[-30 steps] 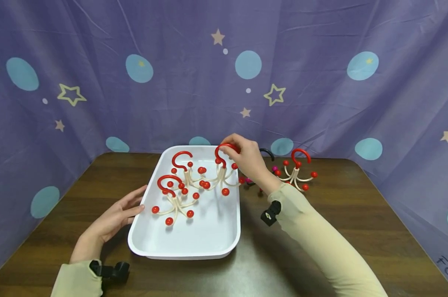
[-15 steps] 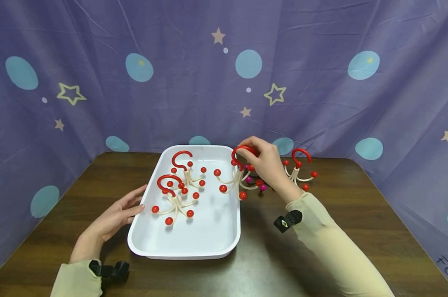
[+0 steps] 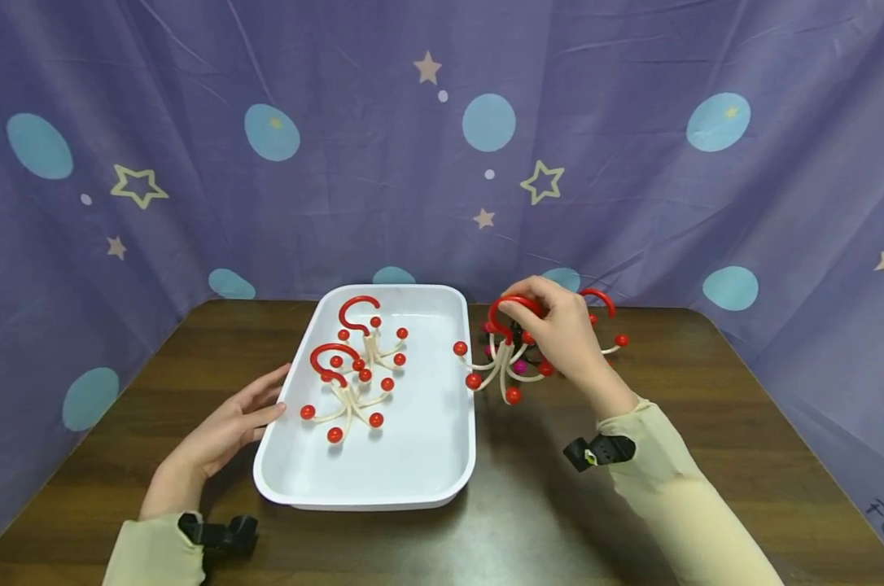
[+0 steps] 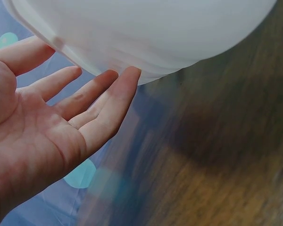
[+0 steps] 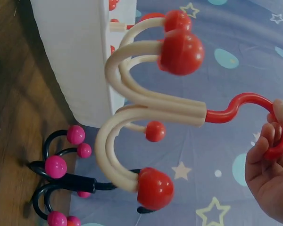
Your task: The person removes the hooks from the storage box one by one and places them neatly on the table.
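From the head view, the right hand had carried the red-tipped hook out of the white tray, where two others remained, and held it above the bench beyond the tray's right edge. At the left wrist, the left hand lay with fingers straight against the tray's wall. At the right wrist, fingers pinched the hook's red loop over a black, pink-tipped hook.
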Tool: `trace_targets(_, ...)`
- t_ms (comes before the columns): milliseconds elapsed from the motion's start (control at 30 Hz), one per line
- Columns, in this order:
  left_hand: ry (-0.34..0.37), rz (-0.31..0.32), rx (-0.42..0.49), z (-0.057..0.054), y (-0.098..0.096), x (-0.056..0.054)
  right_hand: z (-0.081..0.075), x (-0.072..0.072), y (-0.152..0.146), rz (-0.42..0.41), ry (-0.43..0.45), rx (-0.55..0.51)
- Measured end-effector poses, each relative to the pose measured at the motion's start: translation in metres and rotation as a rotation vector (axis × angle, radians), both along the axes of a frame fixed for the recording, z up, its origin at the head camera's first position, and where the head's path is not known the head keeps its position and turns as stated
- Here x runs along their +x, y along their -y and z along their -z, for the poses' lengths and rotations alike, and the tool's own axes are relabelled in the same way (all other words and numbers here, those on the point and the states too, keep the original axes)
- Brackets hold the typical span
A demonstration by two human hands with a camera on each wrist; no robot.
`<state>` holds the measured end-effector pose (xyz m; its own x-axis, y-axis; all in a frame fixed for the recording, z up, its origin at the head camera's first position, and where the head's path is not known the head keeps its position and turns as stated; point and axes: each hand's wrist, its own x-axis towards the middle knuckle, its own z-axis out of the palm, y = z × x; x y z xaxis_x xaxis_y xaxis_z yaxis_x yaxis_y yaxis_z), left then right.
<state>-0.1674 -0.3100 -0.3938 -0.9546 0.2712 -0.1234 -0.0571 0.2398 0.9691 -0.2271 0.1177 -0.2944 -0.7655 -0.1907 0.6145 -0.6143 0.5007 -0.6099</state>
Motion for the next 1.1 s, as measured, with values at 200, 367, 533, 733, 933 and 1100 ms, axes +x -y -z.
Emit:
trace_targets(200, 0.006, -0.008, 0.0, -0.001, -0.001, 0.0, -0.001, 0.012, -0.012, 0.033, 0.064, 0.035)
trace_targets(367, 0.006, -0.002, 0.006, -0.001, -0.001, -0.001, 0.003, 0.021, -0.018, 0.031, 0.107, 0.027)
trace_targets(533, 0.009, -0.006, 0.007, -0.001, -0.001, 0.0, 0.009, 0.026, -0.022, 0.038, 0.141, 0.017)
trace_targets(733, 0.018, -0.011, 0.004, -0.001, -0.002, 0.0, 0.02, 0.027, -0.028, 0.05, 0.192, 0.018)
trace_targets(933, 0.019, -0.008, 0.008, -0.001, -0.002, 0.0, 0.034, 0.026, -0.033, 0.025, 0.243, 0.002)
trace_targets(1100, 0.018, -0.005, 0.009, 0.0, -0.001, 0.0, 0.041, 0.023, -0.034, -0.024, 0.275, -0.021)
